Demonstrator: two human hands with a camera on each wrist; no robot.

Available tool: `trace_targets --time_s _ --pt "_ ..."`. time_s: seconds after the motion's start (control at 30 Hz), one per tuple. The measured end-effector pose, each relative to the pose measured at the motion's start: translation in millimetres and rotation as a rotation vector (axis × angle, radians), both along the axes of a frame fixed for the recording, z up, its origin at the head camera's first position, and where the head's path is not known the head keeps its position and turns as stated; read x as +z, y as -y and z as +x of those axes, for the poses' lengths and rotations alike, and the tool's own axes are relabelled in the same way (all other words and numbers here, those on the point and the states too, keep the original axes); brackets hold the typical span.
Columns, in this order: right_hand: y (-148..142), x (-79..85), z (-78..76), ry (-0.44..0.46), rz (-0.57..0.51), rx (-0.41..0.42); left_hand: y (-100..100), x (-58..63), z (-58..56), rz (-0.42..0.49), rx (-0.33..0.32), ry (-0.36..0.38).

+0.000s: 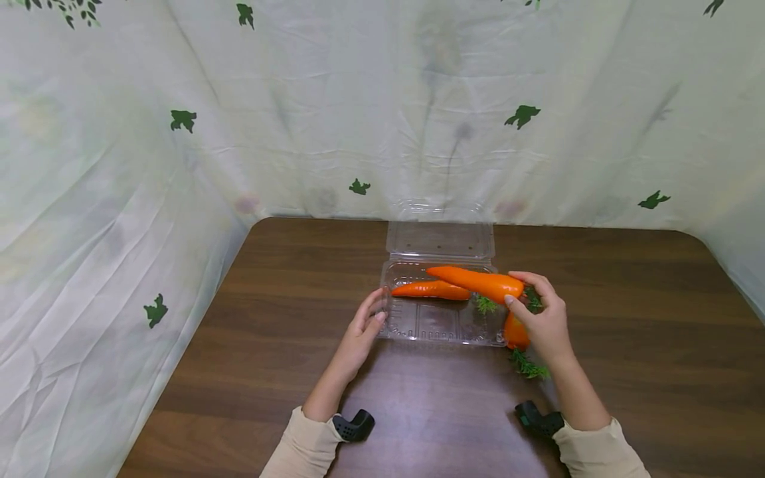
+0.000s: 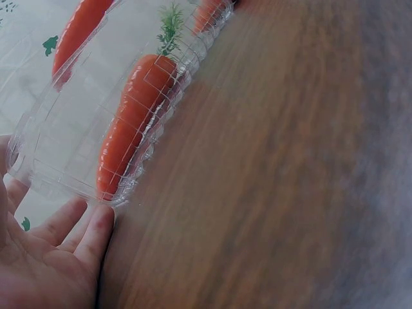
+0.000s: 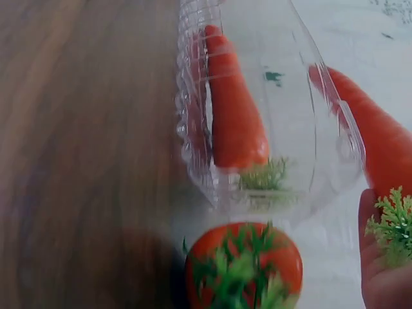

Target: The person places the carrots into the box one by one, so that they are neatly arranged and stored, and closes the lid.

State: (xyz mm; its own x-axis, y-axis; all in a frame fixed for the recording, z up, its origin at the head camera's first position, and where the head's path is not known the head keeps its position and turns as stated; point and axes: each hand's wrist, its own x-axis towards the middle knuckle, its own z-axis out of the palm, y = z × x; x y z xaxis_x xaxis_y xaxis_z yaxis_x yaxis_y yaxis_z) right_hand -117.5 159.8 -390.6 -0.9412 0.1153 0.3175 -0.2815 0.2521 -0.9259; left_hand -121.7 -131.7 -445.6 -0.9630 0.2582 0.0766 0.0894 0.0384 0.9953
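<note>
Head view: right hand (image 1: 545, 320) pinches a carrot (image 1: 481, 283) crosswise, tip leftward; left hand (image 1: 360, 332) spread.

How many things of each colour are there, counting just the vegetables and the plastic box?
Orange vegetables: 3 (boxed carrot, held carrot, leafy-topped one outside)
Clear box: 1
Total: 4

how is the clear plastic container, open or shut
Open: its lid is folded back on the far side, leaving the base uncovered, with one carrot lying inside.
</note>
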Motion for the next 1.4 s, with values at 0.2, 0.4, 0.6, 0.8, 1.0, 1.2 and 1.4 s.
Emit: trace_targets --time_s 0.2,0.4,0.6,0.8,1.0,1.2,1.4 --pt "9.1 0.4 -6.7 0.023 0.034 0.082 -0.7 -0.5 -0.4 0.007 0.001 -0.003" --pt "18.1 -0.8 -11.5 0.071 0.057 0.147 -0.6 -1.2 -0.3 -0.001 0.004 0.002" --pt "27.9 -2.0 -14.9 0.075 0.075 0.183 0.0 -1.1 0.2 -0.002 0.004 0.006" --pt "31.4 -9.0 -21.2 0.088 0.085 0.198 0.3 -0.4 -0.5 -0.012 0.007 -0.003" --pt "25.7 -28.5 -36.6 0.149 0.082 0.241 0.6 -1.4 -1.2 -0.008 0.005 -0.008" --pt "26.0 -33.3 -42.7 0.209 0.141 0.264 0.6 -2.3 -0.8 -0.006 0.004 -0.004" --pt "27.9 -34.2 -45.1 0.248 0.166 0.286 0.0 -2.2 -1.1 0.004 0.006 -0.017"
